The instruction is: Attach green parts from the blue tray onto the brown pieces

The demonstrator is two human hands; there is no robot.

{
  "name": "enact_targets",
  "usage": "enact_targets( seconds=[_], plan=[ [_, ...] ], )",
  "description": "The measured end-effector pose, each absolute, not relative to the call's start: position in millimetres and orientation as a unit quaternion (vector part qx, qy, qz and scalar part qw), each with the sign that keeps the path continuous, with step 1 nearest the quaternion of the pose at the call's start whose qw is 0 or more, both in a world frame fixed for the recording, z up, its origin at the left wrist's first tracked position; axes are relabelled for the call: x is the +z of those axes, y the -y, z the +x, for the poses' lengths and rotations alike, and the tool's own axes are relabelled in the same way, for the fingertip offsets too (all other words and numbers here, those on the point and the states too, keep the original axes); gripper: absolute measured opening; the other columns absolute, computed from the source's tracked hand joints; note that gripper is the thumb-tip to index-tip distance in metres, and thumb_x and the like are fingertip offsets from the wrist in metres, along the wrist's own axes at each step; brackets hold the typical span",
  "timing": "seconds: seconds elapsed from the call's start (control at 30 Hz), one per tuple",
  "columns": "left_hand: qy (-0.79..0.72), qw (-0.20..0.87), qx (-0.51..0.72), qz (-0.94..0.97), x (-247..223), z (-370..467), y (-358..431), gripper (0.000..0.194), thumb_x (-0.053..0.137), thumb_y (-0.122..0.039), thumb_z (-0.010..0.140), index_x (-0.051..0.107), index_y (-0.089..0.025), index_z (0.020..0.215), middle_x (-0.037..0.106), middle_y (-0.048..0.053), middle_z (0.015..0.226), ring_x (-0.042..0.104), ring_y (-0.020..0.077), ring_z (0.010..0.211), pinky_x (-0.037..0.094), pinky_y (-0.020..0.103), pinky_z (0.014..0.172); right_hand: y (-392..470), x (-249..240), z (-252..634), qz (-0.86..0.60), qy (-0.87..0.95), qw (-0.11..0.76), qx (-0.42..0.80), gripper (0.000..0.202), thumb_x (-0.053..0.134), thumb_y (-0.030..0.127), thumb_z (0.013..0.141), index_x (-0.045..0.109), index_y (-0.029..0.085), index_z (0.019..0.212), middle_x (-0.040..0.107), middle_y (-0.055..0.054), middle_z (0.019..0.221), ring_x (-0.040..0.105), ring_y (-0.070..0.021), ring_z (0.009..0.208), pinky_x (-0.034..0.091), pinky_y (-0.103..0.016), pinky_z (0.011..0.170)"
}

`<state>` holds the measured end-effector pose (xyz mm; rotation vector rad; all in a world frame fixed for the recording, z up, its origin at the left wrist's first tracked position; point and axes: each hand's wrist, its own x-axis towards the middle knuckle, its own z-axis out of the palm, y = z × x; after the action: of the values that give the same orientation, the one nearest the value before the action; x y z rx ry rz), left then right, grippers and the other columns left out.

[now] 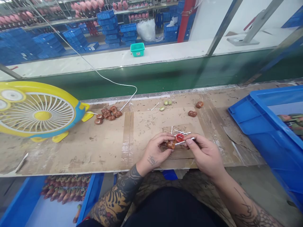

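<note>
Between the fingers of my left hand (157, 149) is a small glossy brown piece (171, 144). My right hand (207, 154) pinches a white cotton swab (181, 142), its left tip touching or very near the brown piece. Just beyond the fingertips sits a small round red container (179, 137). Several more white swabs (181, 131) lie loosely around it on the cardboard. Part of another brown piece shows behind my left fingers, mostly hidden.
Brown pieces (111, 114) are heaped beside a yellow fan (42, 115) at the left. Two others (192, 113) (199, 104) lie right of centre, green pieces (167, 102) farther back. A blue crate (265, 132) stands right; another crate (94, 189) is below left.
</note>
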<state>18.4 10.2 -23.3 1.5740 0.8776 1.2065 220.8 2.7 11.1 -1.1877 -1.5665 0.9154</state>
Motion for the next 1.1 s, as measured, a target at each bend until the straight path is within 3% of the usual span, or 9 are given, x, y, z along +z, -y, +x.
enact_targets(
  seconds=[0.33, 0.47, 0.67, 0.83, 1.1],
  plan=[
    [-0.356, 0.546, 0.480, 0.587, -22, 21, -8, 0.040, 0.076, -0.008, 0.080, 0.074, -0.024, 0.117, 0.061, 0.011, 0.127, 0.059, 0.0286, 0.125, 0.055, 0.038, 0.100, -4, 12, 224, -0.505, 0.630, 0.478, 0.346, 0.024, 0.057, 0.038, 0.102, 0.070, 0.019, 0.096, 0.067, -0.004, 0.080, 0.063, -0.0186, 0.073, 0.050, -0.027, 0.068],
    [-0.366, 0.576, 0.502, 0.531, -27, 20, -7, 0.037, 0.079, -0.015, 0.081, 0.073, -0.020, 0.117, 0.057, 0.011, 0.128, 0.060, 0.0254, 0.119, 0.056, 0.031, 0.094, -16, -3, 235, -0.555, 0.646, 0.455, 0.260, 0.024, 0.056, 0.038, 0.101, 0.069, 0.019, 0.096, 0.069, -0.004, 0.082, 0.065, -0.0204, 0.075, 0.050, -0.029, 0.070],
    [-0.389, 0.605, 0.530, 0.449, -34, 20, -4, 0.042, 0.084, -0.020, 0.079, 0.061, -0.017, 0.115, 0.065, 0.009, 0.116, 0.065, 0.0187, 0.104, 0.054, 0.030, 0.093, -28, -27, 239, -0.548, 0.706, 0.391, 0.219, 0.023, 0.053, 0.035, 0.098, 0.069, 0.020, 0.095, 0.074, -0.006, 0.093, 0.069, -0.0236, 0.085, 0.051, -0.033, 0.078],
    [-0.384, 0.610, 0.539, 0.437, -32, 21, -4, 0.038, 0.085, -0.021, 0.076, 0.059, -0.017, 0.103, 0.064, 0.012, 0.123, 0.065, 0.0195, 0.108, 0.052, 0.031, 0.095, -23, -17, 238, -0.558, 0.692, 0.414, 0.194, 0.024, 0.052, 0.037, 0.101, 0.068, 0.020, 0.097, 0.072, -0.006, 0.088, 0.068, -0.0232, 0.081, 0.051, -0.032, 0.076],
    [-0.386, 0.614, 0.526, 0.443, -33, 24, -6, 0.037, 0.086, -0.023, 0.076, 0.062, -0.016, 0.103, 0.065, 0.013, 0.125, 0.065, 0.0208, 0.110, 0.053, 0.032, 0.096, -22, -10, 241, -0.535, 0.727, 0.391, 0.180, 0.023, 0.051, 0.034, 0.102, 0.068, 0.021, 0.097, 0.073, -0.006, 0.093, 0.069, -0.0234, 0.085, 0.052, -0.033, 0.078]
  ],
)
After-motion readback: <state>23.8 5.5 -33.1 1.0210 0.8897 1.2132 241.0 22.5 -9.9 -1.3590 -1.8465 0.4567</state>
